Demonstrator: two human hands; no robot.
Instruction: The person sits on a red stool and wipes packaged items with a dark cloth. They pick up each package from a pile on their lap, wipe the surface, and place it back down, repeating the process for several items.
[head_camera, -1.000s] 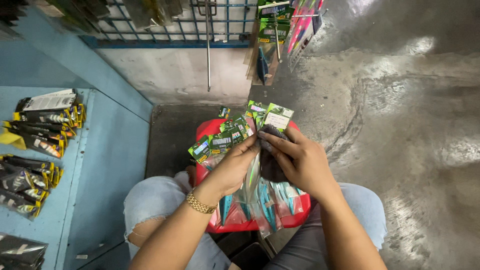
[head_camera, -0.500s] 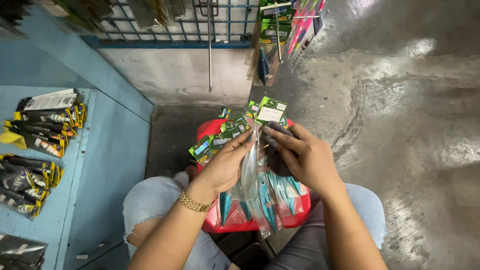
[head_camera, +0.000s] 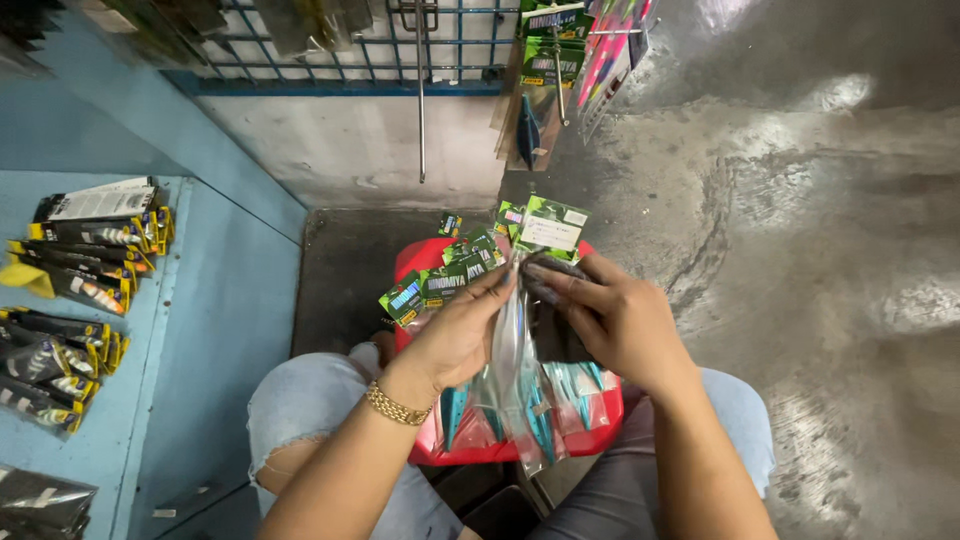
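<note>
Both hands hold a fanned bunch of clear plastic packets with green card headers, over a red stool between my knees. My left hand, a gold bracelet on its wrist, grips the bunch from the left, fingers pressed on the packets. My right hand grips from the right, its fingertips on the frontmost packet just below its green header. Teal lure-like shapes show inside the packets hanging below my hands.
A blue shelf at the left carries rows of black and yellow packets. A blue wire grid at the top holds hanging packets and a metal hook rod. Wet grey concrete floor spreads to the right.
The frontmost green-headed packet has shifted slightly up and left in the fan. My right fingers have slid along it; my left hand stays under the bunch.
</note>
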